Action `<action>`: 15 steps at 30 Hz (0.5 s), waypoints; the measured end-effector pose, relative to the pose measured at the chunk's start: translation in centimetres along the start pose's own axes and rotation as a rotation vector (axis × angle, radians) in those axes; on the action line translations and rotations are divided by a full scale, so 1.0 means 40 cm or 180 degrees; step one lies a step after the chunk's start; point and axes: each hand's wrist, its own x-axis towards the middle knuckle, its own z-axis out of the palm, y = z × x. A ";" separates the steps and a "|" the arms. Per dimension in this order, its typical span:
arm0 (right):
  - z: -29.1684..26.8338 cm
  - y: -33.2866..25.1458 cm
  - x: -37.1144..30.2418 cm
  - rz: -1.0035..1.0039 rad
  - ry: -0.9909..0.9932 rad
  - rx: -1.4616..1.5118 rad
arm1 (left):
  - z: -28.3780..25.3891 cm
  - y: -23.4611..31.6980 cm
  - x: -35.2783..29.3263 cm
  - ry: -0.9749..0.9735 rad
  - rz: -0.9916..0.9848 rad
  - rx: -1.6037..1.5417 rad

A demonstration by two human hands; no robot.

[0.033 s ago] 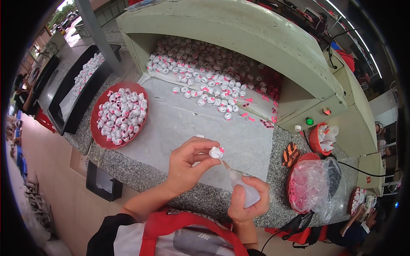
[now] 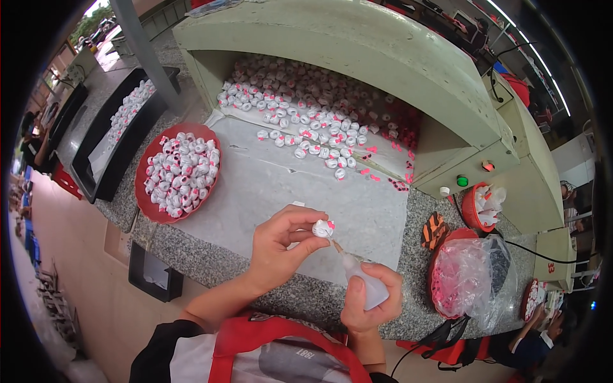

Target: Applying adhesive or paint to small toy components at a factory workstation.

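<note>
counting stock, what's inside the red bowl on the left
The red bowl holds a heap of small white balls with pink bits. The heap covers the bowl's bottom, so whatever lies underneath cannot be seen.

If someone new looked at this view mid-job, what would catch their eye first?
Probably the mass of white-and-pink pieces heaped under the big pale green hood, spilling onto the white sheet in front. Next might be the red bowl full of similar pieces, at the sheet's left. Then the centre, where the left hand holds a single piece and the right hand points a bottle toward it.
</note>
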 end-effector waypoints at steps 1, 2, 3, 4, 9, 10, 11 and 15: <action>0.000 -0.001 0.004 -0.0055 -0.0022 -0.0025 | 0.000 0.000 0.000 -0.0014 0.0007 0.0018; 0.001 0.000 0.007 -0.0110 -0.0043 -0.0050 | 0.001 0.000 0.000 -0.0021 0.0005 0.0016; 0.002 0.001 0.009 -0.0109 -0.0038 -0.0053 | 0.001 0.001 0.000 -0.0009 0.0010 0.0053; 0.004 0.002 0.010 -0.0182 -0.0063 -0.0065 | 0.002 0.001 0.000 0.0006 0.0015 0.0090; 0.008 -0.011 0.018 -0.0321 -0.0142 -0.0078 | 0.002 0.002 0.001 0.0039 0.0103 0.0285; 0.005 -0.014 0.014 -0.0184 -0.0211 -0.0075 | 0.001 0.004 0.001 0.0055 0.0137 0.0394; 0.003 -0.018 0.011 -0.0048 -0.0279 -0.0074 | 0.001 0.006 0.001 0.0050 0.0137 0.0394; -0.006 -0.009 0.026 -0.0374 -0.0356 -0.0110 | -0.003 0.006 0.002 0.0079 0.0107 0.0567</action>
